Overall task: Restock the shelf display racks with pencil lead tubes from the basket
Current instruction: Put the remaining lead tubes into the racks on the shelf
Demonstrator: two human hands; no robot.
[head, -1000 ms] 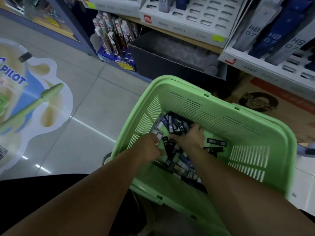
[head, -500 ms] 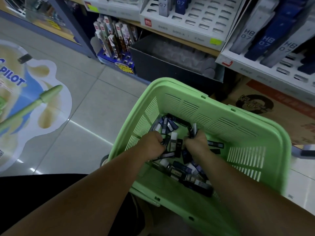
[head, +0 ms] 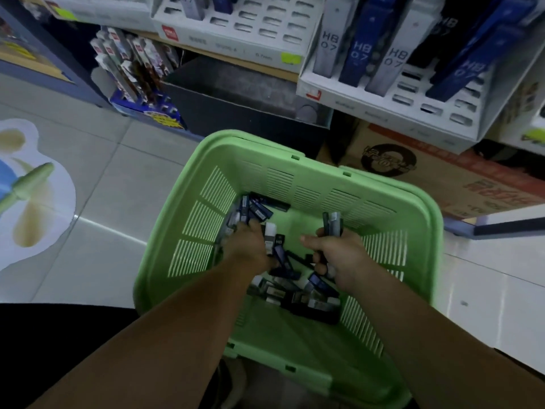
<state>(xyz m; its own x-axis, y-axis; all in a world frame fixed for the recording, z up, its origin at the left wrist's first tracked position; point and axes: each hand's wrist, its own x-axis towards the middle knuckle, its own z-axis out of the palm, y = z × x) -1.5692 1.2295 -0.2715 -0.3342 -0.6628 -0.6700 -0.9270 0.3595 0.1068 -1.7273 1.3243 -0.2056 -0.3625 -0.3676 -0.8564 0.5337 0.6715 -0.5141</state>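
A light green plastic basket (head: 424, 246) sits below me with several dark blue, black and grey pencil lead tubes (head: 298, 296) loose on its bottom. My left hand (head: 250, 246) is inside it and grips a bunch of tubes that stick out past its fingers. My right hand (head: 336, 255) holds another bunch of tubes upright, a little above the pile. White display racks (head: 383, 113) with slots stand on the shelf beyond the basket. The right rack holds tall HB 07 tubes (head: 358, 54).
A second white slotted rack (head: 244, 33) stands at the upper middle. A dark open bin (head: 236, 98) and a brown cardboard box (head: 442, 178) sit under the shelf. A pen display (head: 135, 72) is at the left, on a tiled floor with a large sticker (head: 29, 196).
Both hands have closed round bunches of tubes and lifted them off the pile. My right hand moved right and up, away from my left. The view has tilted up toward the racks.
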